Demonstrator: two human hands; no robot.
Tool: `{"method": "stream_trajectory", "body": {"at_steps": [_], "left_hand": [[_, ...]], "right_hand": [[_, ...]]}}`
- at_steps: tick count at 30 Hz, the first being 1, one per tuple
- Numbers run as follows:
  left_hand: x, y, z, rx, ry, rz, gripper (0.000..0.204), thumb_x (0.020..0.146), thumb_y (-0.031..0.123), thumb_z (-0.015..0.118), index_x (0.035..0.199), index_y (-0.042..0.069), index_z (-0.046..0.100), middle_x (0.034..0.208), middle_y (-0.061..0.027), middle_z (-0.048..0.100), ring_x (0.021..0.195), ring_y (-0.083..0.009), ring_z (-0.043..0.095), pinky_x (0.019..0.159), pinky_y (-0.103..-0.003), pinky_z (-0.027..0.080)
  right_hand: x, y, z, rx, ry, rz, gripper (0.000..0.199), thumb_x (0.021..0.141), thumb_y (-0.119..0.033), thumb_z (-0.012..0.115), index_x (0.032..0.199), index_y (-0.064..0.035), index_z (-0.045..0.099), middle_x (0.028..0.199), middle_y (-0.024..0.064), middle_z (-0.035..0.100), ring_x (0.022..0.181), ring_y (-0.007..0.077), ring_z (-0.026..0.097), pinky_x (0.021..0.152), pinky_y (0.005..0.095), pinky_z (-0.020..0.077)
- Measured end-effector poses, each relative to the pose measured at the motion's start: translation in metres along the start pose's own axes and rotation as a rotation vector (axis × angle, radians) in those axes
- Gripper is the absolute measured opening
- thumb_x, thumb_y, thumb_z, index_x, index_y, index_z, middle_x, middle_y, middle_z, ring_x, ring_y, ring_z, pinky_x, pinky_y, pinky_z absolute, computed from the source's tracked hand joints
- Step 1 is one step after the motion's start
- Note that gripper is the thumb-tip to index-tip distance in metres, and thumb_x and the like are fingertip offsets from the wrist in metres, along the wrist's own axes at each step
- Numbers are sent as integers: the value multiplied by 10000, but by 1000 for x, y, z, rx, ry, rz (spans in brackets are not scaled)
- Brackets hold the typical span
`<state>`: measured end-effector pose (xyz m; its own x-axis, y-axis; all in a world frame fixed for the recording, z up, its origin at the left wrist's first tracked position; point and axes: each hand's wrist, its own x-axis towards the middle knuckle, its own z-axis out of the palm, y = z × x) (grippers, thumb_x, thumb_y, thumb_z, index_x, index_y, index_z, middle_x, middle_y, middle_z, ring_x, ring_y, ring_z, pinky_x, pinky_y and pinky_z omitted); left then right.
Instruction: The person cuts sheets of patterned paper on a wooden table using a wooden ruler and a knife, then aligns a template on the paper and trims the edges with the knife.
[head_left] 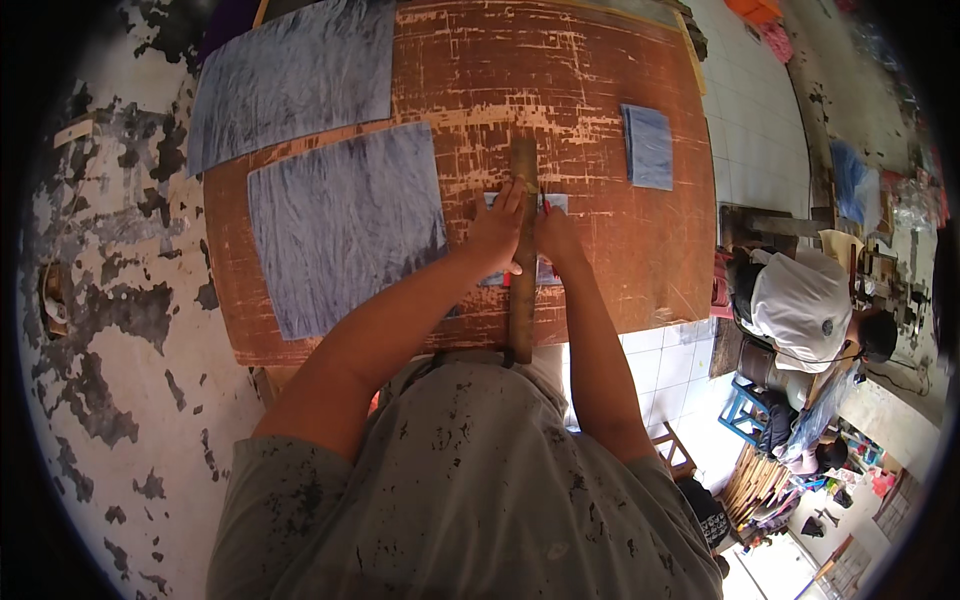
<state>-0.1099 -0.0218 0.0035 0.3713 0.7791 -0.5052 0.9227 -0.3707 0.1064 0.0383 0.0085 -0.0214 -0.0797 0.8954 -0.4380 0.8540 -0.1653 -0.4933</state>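
Note:
A long brown wooden strip (pixel 522 310) lies upright in the picture across a small blue-grey piece (pixel 553 202) on the worn brown tabletop. My left hand (pixel 495 232) presses on the strip from its left, fingers stretched over it and thumb lower down. Close against the strip's right edge, my right hand (pixel 560 235) is closed around a slim tool with a red part (pixel 546 206). The tool's tip is too small to make out. Most of the small piece is hidden under my hands and the strip; a bit of red (pixel 507 280) shows near its lower edge.
Two large blue-grey marbled sheets (pixel 345 220) lie on the table's left side. A small stack of similar pieces (pixel 650 148) sits at the right. Beyond the table's right side, a person in a white shirt (pixel 800 305) is near a blue stool (pixel 742 410). A peeling wall (pixel 130 330) rises at left.

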Motion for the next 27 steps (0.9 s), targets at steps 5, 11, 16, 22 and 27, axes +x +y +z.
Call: {"method": "stream_trajectory", "body": {"at_steps": [5, 11, 16, 22, 27], "left_hand": [[1, -1, 5, -5, 39, -6, 1389, 638, 711, 896, 1637, -47, 298, 1753, -273, -7, 1633, -407, 41, 1183, -772, 235], [-2, -3, 4, -1, 22, -23, 1434, 634, 719, 892, 1644, -63, 240, 1751, -267, 12, 1629, -403, 78, 1179, -767, 259], [2, 2, -1, 38, 1, -41, 1487, 631, 718, 895, 1655, -70, 158, 1756, -244, 16, 1631, -374, 104, 1192, -743, 279], [-1, 3, 1, -19, 53, -36, 1494, 615, 691, 911, 1658, -74, 165, 1761, -233, 35, 1630, -358, 112, 1204, -728, 259], [0, -2, 1, -41, 34, -39, 1504, 604, 676, 920, 1658, -77, 156, 1761, -239, 24, 1629, -361, 109, 1212, -730, 252]], "right_hand": [[-1, -9, 1, 2, -66, -3, 496, 1057, -323, 471, 1090, 144, 634, 1031, 409, 694, 1028, 540, 701, 857, 572, 580], [-35, -30, -18, -159, -198, -124, 521, 1016, -371, 542, 1146, 124, 637, 1082, 404, 692, 1083, 550, 681, 892, 556, 570], [-72, -2, -2, -53, -161, -145, 480, 1022, -345, 526, 1171, 99, 635, 1131, 404, 681, 1116, 556, 665, 923, 560, 556], [-108, 36, 26, 129, -166, 216, 433, 1057, -300, 475, 1162, 99, 608, 1102, 409, 679, 1115, 564, 654, 902, 583, 541], [-142, 17, 13, 72, -185, 155, 418, 1063, -282, 466, 1163, 101, 601, 1084, 411, 678, 1121, 557, 654, 890, 596, 535]]}}
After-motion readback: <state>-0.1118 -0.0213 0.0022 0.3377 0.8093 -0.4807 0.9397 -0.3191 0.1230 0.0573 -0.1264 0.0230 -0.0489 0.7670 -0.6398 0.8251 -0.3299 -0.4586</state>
